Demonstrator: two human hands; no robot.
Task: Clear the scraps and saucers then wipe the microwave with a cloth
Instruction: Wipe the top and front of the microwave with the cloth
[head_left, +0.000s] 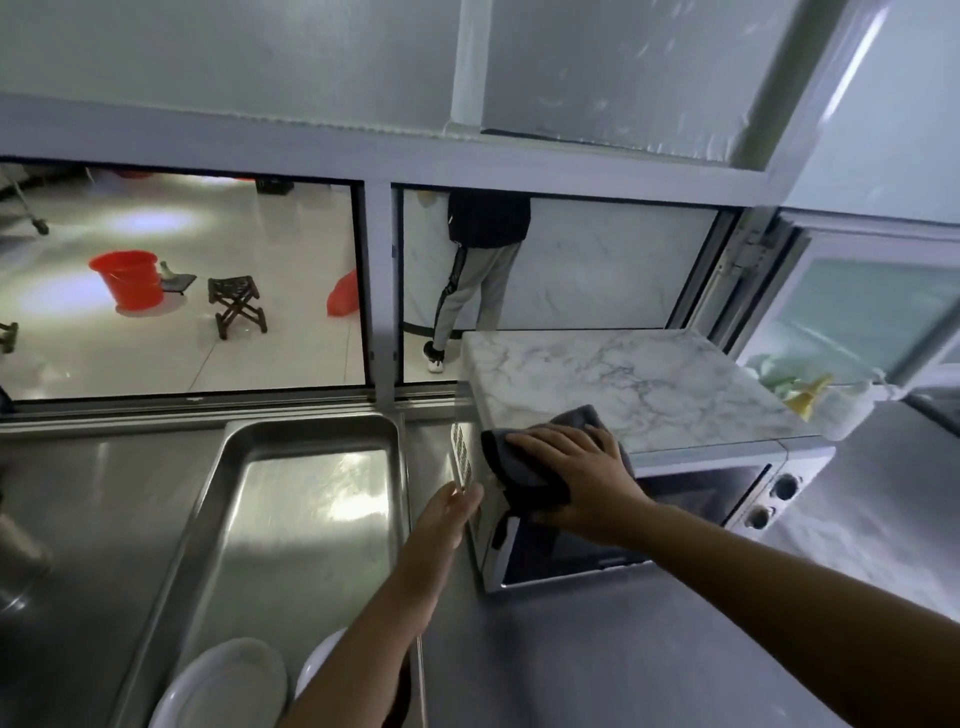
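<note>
Saucers (223, 686): two, white, in sink (291, 519) near corner; cut by bottom edge, right one mostly hidden behind left forearm.
Microwave (675, 499): door partly covered by right hand (576, 478) and cloth (524, 467); dial markings too small to read.
Cloth: lower part hidden under right hand.
Left hand (447, 519): fingertips out of sight against microwave side.
Person (478, 270) beyond window: cut off above waist by frame.
Green and yellow items (800, 389) right of microwave: blurred, unidentifiable.
Object at left edge: blurred, cropped.
</note>
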